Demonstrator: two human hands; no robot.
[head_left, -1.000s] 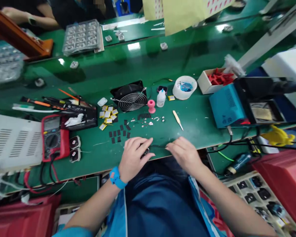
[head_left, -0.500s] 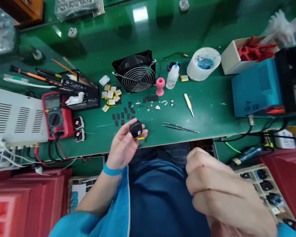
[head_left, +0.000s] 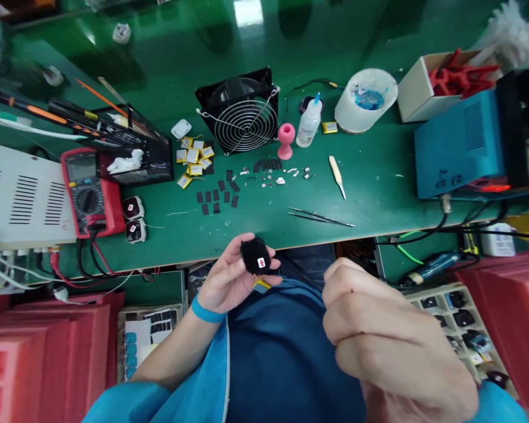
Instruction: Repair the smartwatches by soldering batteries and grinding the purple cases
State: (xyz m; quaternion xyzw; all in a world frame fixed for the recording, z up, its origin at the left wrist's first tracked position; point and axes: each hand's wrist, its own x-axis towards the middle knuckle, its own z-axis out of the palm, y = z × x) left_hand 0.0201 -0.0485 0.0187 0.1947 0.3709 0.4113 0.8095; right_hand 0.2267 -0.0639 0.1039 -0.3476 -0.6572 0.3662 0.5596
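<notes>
My left hand (head_left: 229,275) grips a small black device casing (head_left: 254,254) with a white label bearing a red mark, just past the bench's front edge. Below the casing, a small yellow-edged battery (head_left: 261,284) hangs by my fingers. Close to the camera, my right hand (head_left: 392,329) is curled into a fist, apart from the casing. Its fingertips are turned away, so whatever it may hold is hidden. Tweezers (head_left: 321,217) lie on the green bench (head_left: 264,220) beyond my hands, with several black pads (head_left: 216,195) to their left.
A fan (head_left: 242,114) stands at the back beside a pile of batteries (head_left: 194,155). Right of it are a pink holder (head_left: 286,141), a bottle (head_left: 309,122) and a white tub (head_left: 365,103). A red multimeter (head_left: 90,194) sits left; a blue station (head_left: 461,147) sits right.
My left hand has brought the casing and battery nearer to my body, off the bench edge. My right fist has shifted slightly left. The view has tilted a little.
</notes>
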